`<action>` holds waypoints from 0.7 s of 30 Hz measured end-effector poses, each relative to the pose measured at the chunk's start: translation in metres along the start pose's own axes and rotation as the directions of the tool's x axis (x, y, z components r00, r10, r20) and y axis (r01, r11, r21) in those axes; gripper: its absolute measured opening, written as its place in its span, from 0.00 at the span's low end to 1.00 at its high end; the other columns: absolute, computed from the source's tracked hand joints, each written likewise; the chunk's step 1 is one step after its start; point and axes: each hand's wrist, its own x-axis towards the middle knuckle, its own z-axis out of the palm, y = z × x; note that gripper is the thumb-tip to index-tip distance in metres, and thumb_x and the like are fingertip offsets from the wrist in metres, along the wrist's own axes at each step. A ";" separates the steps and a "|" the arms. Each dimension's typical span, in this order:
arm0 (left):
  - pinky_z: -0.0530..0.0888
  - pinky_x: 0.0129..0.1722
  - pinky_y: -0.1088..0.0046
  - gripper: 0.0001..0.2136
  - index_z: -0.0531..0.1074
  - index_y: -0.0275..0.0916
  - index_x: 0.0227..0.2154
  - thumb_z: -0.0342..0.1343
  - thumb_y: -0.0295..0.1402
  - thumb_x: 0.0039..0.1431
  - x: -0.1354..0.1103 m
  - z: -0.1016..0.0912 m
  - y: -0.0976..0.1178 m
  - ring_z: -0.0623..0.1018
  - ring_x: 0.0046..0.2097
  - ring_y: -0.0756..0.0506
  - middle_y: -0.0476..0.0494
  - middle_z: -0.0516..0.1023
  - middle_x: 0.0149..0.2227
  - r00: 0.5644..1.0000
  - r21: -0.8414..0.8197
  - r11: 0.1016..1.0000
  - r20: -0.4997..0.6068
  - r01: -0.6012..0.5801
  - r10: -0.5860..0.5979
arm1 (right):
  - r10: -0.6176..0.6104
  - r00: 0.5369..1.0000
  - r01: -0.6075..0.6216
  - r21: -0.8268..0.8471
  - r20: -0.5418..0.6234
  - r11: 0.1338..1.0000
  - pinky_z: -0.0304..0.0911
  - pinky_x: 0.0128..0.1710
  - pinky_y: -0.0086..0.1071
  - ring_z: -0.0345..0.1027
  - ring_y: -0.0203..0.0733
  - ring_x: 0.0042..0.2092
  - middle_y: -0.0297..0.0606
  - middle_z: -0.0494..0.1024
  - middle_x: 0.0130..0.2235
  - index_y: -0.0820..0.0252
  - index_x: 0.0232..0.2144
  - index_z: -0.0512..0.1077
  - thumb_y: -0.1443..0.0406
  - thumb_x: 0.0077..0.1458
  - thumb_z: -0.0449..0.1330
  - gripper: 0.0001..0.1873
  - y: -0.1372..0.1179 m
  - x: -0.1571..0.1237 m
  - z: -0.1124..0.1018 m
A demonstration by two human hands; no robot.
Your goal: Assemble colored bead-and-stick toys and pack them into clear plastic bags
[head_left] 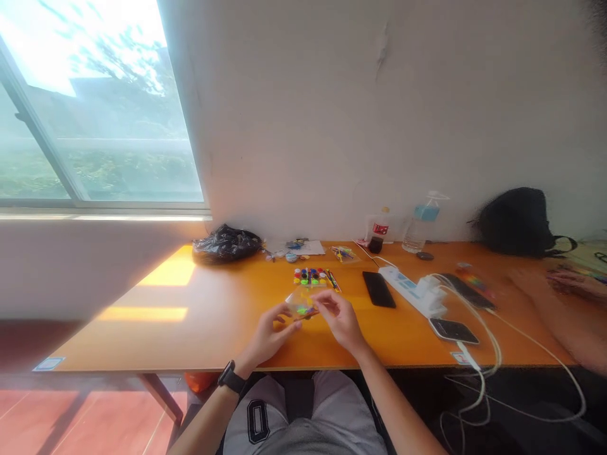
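Observation:
A small clear plastic bag [296, 302] with bright yellow and green bits in it is held just above the table's front half. My left hand [271, 335], with a dark watch on its wrist, grips the bag's left side between thumb and fingers. At the bag's right edge, my right hand [342, 321] is closed in a pinch; its fingertips partly cover what they grip. Right behind the bag stand rows of small colourful paint pots [303, 276], with thin brush-like sticks [333, 280] beside them.
A black phone [379, 289] and a white power strip [408, 289] with cables lie to the right. At the back are a black plastic bag [226, 244], a cola bottle [380, 227], a water bottle [415, 234] and a black backpack [515, 221]. Another person's arm [545, 303] rests far right.

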 end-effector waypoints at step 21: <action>0.71 0.31 0.73 0.23 0.79 0.34 0.36 0.61 0.54 0.61 0.003 0.000 0.002 0.76 0.32 0.47 0.43 0.80 0.31 0.994 -0.135 0.986 0.058 0.102 -0.095 | 0.108 0.963 -0.127 0.061 0.248 0.990 0.64 0.41 0.32 0.69 0.40 0.38 0.34 0.74 0.35 0.59 0.35 0.72 0.47 0.67 0.56 0.22 0.025 -0.008 0.023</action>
